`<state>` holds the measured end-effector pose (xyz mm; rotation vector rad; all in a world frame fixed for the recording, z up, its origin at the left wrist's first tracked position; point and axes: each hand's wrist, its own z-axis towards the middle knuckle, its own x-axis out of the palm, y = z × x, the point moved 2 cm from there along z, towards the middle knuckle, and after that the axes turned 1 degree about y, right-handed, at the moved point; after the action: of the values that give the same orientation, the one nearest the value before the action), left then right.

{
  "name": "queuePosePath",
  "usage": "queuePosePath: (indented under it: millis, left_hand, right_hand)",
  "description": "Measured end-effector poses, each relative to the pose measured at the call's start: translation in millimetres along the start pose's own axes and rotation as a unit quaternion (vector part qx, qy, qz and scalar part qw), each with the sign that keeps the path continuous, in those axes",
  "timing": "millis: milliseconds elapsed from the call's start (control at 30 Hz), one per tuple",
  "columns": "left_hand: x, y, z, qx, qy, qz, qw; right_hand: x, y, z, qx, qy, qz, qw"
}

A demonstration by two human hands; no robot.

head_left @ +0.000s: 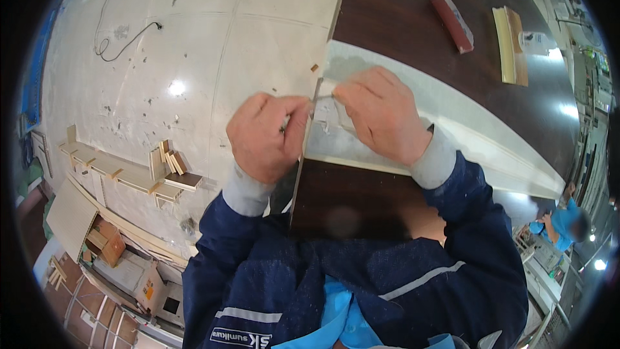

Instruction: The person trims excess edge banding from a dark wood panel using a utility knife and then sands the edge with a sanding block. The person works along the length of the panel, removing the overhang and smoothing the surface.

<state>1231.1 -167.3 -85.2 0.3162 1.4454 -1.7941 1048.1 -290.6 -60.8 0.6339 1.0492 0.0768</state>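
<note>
A long pale trim board (465, 126) lies across a dark brown panel (400, 0), its end at the panel's left edge. My left hand (266, 134) is closed in a pinch just off that edge. A small dark-tipped object (284, 124) shows between its fingers, too small to name. Over the end of the board, my right hand (382, 113) is closed, with thumb and forefinger pressed together. A thin pale sliver (325, 95) spans the short gap between both sets of fingertips; what it is I cannot make out. Whitish scraps (325, 130) lie on the board beneath.
On the panel's far right rest a reddish block (454, 22), a yellow-edged wood piece (510, 45) and a white container (535, 42). A black cable (123, 50) lies on the floor at left, near a row of wooden pieces (116, 168). A person in blue (560, 225) is at far right.
</note>
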Motion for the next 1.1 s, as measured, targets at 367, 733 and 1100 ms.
queuePosePath:
  millis: [367,733,1100]
  left_hand:
    - [1,-2,2,-0.001,-0.023,-0.018,1.000]
    - [1,-4,0,-0.011,-0.019,-0.001,1.000]
    - [3,-8,2,0.012,0.017,-0.009,1.000]
  right_hand:
    - [1,0,2,-0.032,-0.027,0.005,0.999]
    - [-1,-3,0,-0.004,-0.001,0.010,1.000]
    - [-8,0,-10,0.000,-0.001,0.005,1.000]
